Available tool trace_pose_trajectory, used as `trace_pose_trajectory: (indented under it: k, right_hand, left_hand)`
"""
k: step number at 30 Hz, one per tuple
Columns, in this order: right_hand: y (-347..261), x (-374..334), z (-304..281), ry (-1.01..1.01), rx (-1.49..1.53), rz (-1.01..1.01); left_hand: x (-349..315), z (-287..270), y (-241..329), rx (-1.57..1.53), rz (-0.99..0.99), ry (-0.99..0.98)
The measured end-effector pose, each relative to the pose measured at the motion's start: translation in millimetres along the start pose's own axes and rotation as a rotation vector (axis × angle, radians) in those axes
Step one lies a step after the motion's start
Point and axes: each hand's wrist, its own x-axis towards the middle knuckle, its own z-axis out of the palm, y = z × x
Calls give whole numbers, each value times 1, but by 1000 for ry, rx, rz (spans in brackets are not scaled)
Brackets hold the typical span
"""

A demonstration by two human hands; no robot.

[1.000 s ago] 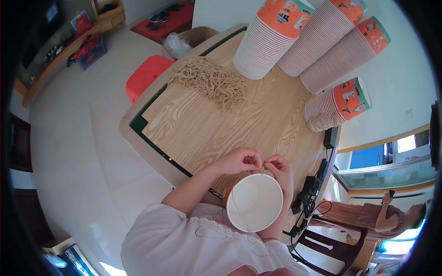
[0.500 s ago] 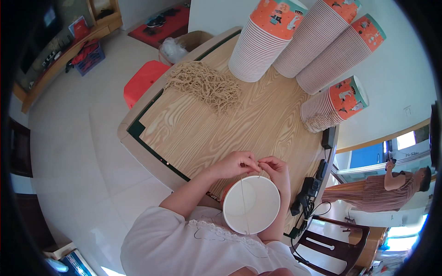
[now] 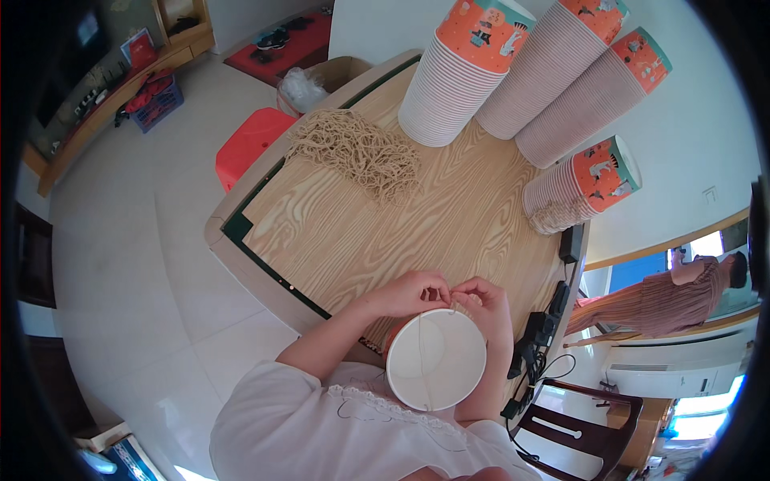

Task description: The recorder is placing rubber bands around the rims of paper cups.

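Observation:
A white-lined paper bucket (image 3: 461, 365) rests against my body, its mouth facing up and some orange showing on its outer left side. Across the mouth runs a thin tan cord (image 3: 423, 353), from the near rim to the far one. At the far rim my left hand (image 3: 413, 293) pinches the cord's end. My right hand (image 3: 486, 306) is beside it, fingertips also pinched on the cord, nearly meeting the left ones. The fingers partly hide the cord there. Farther up the table lies a tangled pile of tan cords (image 3: 357, 152).
Tall stacks of paper buckets (image 3: 453, 88) stand at the far right of the wooden table (image 3: 337, 240); a shorter stack (image 3: 565, 188) has cords around it. Black power adapters (image 3: 539, 329) line the right edge. A red stool (image 3: 249, 144) stands left, a dark chair (image 3: 573, 429) right. Another person (image 3: 666, 301) stands beyond.
My hands have come down slightly closer to the far rim, still pinching the cord. The bucket has shifted a little. The person in the background has moved and changed pose.

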Motion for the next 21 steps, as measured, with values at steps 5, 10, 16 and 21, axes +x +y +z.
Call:
trace_pose_trajectory:
  k: [5, 10, 16, 21]
  right_hand:
    - [-4, -5, 3, 16, -78, -121]
    - [-6, -7, 1, 8, -99, -151]
    - [-5, -4, 3, 2, -98, -281]
    - [-6, -3, 5, -25, -117, -351]
  left_hand:
    - [-1, 5, -20, -330, -137, -38]
    - [2, 6, -19, -602, -319, -59]
    - [2, 11, -18, -902, -430, 12]
    - [-1, 10, -21, -994, -474, 36]
